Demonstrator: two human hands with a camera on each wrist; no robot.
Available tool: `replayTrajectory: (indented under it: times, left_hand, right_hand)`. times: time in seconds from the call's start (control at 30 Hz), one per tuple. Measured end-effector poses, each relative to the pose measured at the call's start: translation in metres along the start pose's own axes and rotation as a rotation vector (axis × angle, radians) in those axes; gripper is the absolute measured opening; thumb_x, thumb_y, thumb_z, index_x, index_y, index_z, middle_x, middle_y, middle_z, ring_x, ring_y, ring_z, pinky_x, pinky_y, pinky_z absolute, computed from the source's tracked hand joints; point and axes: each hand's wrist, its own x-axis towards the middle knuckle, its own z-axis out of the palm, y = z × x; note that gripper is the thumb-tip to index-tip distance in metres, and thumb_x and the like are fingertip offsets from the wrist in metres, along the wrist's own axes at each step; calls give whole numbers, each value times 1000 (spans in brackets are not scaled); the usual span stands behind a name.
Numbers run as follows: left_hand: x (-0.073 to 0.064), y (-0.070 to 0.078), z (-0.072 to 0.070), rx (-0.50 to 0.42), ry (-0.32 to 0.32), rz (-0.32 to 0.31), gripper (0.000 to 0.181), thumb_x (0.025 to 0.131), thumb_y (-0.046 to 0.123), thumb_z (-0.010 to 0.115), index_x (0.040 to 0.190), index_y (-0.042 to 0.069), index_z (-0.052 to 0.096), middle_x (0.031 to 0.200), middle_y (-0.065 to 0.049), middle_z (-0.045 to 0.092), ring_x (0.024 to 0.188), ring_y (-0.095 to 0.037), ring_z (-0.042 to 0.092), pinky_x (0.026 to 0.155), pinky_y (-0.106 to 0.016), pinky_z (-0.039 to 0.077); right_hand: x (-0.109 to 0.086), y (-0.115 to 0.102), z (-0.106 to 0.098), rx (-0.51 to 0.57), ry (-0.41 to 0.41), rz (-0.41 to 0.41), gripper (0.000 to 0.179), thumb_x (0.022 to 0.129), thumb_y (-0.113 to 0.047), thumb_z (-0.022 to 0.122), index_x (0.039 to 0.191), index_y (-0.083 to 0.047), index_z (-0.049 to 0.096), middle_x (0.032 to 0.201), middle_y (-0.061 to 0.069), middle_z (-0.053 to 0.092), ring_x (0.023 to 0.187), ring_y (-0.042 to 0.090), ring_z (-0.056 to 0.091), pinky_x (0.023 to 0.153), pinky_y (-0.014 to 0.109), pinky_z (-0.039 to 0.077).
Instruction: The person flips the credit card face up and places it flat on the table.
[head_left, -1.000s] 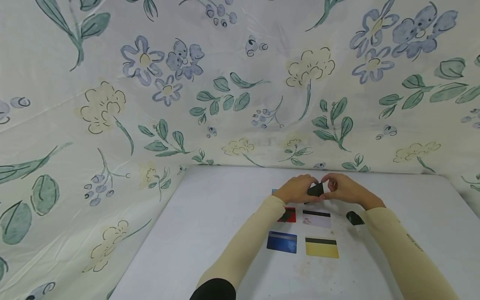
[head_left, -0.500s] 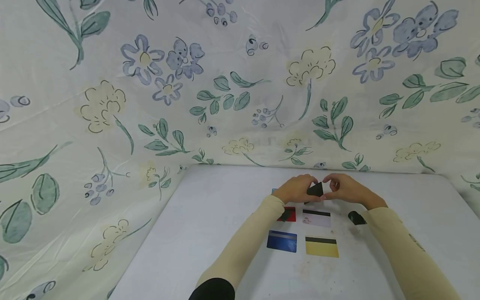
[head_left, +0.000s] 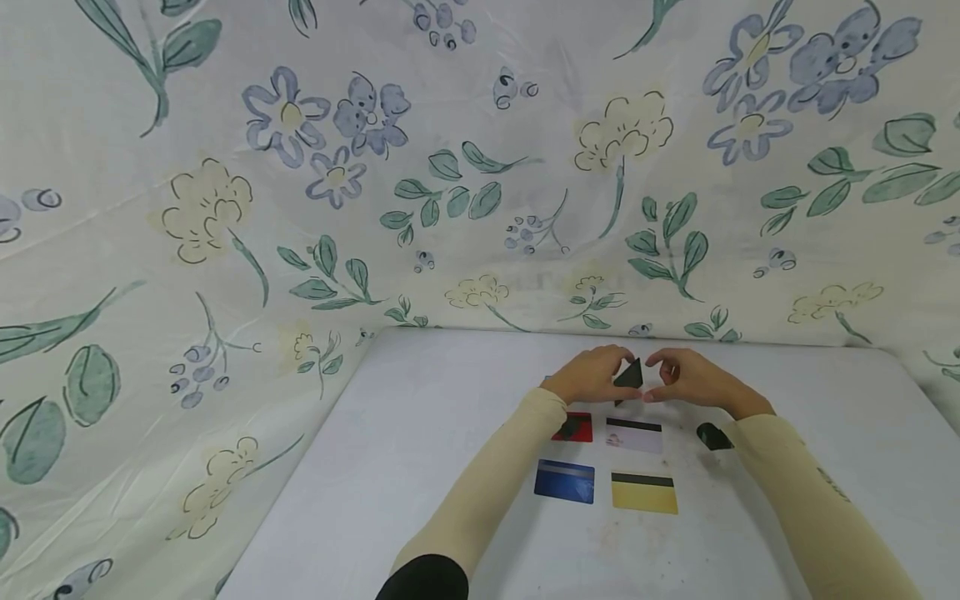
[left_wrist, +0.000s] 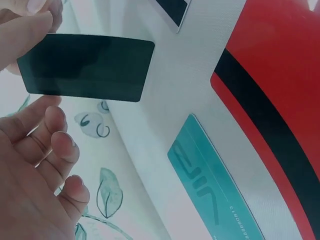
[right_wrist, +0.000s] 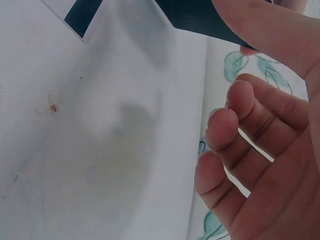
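Observation:
A dark card (head_left: 628,377) is raised upright and tilted above the table, pinched by its edges between the thumb and index finger of my left hand (head_left: 588,375). Its plain dark face (left_wrist: 90,67) fills the upper left of the left wrist view. My right hand (head_left: 690,382) is just right of the card, thumb and index finger parted with a small gap to its edge in the head view. In the right wrist view its thumb overlaps the dark card (right_wrist: 200,20), and the other fingers (right_wrist: 222,130) are loosely bent, holding nothing.
On the white table (head_left: 420,433) lie a red card (head_left: 581,427), a whitish striped card (head_left: 633,436), a blue card (head_left: 564,482) and a yellow card (head_left: 645,494). A teal card (left_wrist: 210,175) lies behind my left hand. Flowered cloth (head_left: 480,167) hangs behind the table.
The dark card has tipped up more steeply and moved slightly left, and its right edge has come away from my right fingers. Both hands otherwise stay nearly in place.

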Motion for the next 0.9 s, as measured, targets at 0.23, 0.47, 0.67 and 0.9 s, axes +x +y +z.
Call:
replayTrajectory:
  times: [0.23,0.47,0.67,0.9]
  left_hand:
    - [-2,-2,0,-38,12,-4,62,96,48,69,144,11,54,122,-5,68,101,-11,60,86,-23,50]
    - [-5,-1,-3,-71,15,-4,62,95,48,69,144,12,54,125,-5,67,104,-12,60,88,-23,52]
    - [-6,0,-4,-104,15,-6,61,96,47,69,144,13,53,127,-5,67,106,-12,60,89,-23,52]
    - [-5,-1,-1,-107,21,5,60,96,48,69,143,14,53,127,-7,67,105,-12,59,89,-23,51]
  right_hand:
    - [1,3,3,-2,-3,5,71,83,-32,87,134,6,55,86,4,53,79,19,50,65,29,42]
    - [4,5,8,-4,-1,21,69,84,-30,87,135,5,55,87,5,53,81,20,51,67,30,44]
    - [7,5,14,-6,-1,43,70,83,-29,88,135,4,55,88,6,54,83,20,52,71,32,45]
    - [7,5,17,10,-8,36,71,82,-27,88,135,5,54,86,5,54,80,20,52,70,31,45]
